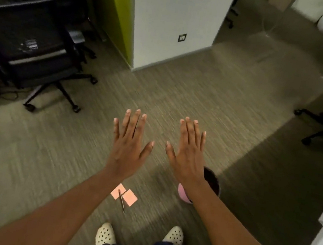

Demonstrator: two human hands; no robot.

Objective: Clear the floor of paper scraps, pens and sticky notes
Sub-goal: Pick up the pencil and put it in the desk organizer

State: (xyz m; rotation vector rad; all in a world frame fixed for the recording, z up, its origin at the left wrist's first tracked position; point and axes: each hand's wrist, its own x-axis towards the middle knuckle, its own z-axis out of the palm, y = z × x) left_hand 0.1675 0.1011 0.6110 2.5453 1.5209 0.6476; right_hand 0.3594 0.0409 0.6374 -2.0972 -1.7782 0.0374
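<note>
Left hand (128, 149) and right hand (187, 158) held flat, fingers spread — nothing gripped. Two sticky notes (129, 197) and a pen (121, 201) lie touching on the carpet (46, 157).

Your left hand (129, 149) and right hand (187, 157) hang flat and empty over bare carpet (201, 99), nothing beneath them. A pink bin (211, 184) sits under your right wrist. An office chair (34, 44) crowds the left, a white pillar (172, 19) stands ahead.
</note>
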